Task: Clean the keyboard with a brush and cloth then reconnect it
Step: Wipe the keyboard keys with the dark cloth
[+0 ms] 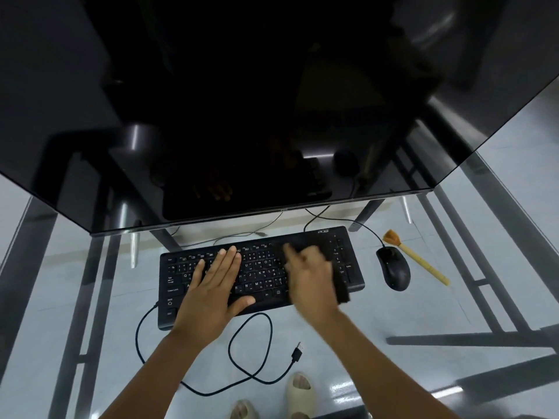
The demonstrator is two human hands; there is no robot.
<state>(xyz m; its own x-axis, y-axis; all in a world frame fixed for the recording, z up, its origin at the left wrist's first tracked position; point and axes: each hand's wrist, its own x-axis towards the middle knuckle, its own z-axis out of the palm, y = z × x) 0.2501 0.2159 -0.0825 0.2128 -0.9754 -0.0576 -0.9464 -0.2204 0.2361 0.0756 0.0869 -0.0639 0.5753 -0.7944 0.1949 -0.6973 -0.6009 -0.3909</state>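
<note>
Keyboard (260,275) sits flat on the glass counter (499,237), centre frame, just below the dark monitor (242,116). Its cable (251,352) loops off toward 6 o'clock, USB plug (298,352) lying loose, so it's unplugged.

Step in hand looks like the cloth wipe. Right hand (311,278) is over the keyboard's 3 o'clock end, motion-blurred, grip curled onto a dark cloth (341,285) that presses on the keys. Left hand (211,285) lies flat, fingers straight, pinning the 9 o'clock half; it holds nothing.

Brush (416,257) lies on the counter at 3 o'clock, past the mouse (393,267), well apart from both hands, so brushing is probably done.

Next: finish wiping across to the left half (left hand has to shift), drop the cloth, then pick up the plug and reconnect.
</note>
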